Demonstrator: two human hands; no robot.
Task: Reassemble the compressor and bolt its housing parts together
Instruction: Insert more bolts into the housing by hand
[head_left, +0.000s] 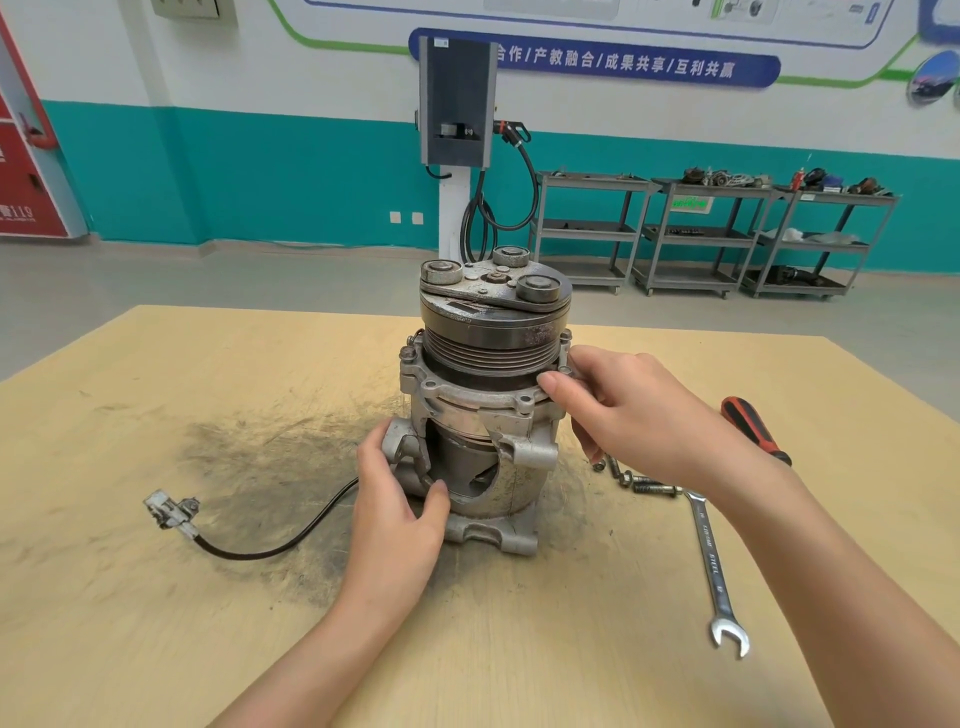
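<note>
Plywood surface (156, 405), pale and scuffed, fills the lower frame, with a dark greasy smear spreading left of centre. The compressor (480, 395) stands upright in the middle of it, pulley (493, 325) end up, its cutaway housing (483, 467) showing the inner parts. My left hand (397, 512) wraps the lower left of the housing, thumb hooked into the cutaway opening. My right hand (639, 410) rests at the upper flange on the right; its fingertips (553, 384) curl in against the flange rim just under the pulley grooves, but I cannot tell whether that grip pinches anything small.

A black cable (275, 540) runs from the compressor's base toward the lower left and ends in a grey connector (171, 512) lying on the surface. To the right of the compressor, several loose bolts (641, 480) lie near my right wrist. Beyond them a combination wrench (714, 566) lies with its open end toward the lower right, and a screwdriver (756, 431) with a red and black handle rests at the right.

Behind, the floor is grey and the wall is teal below, white above. A charging unit (457, 101) with looped cable hangs at upper centre, and grey shelving carts (711, 234) with parts on them stand in the upper right.
</note>
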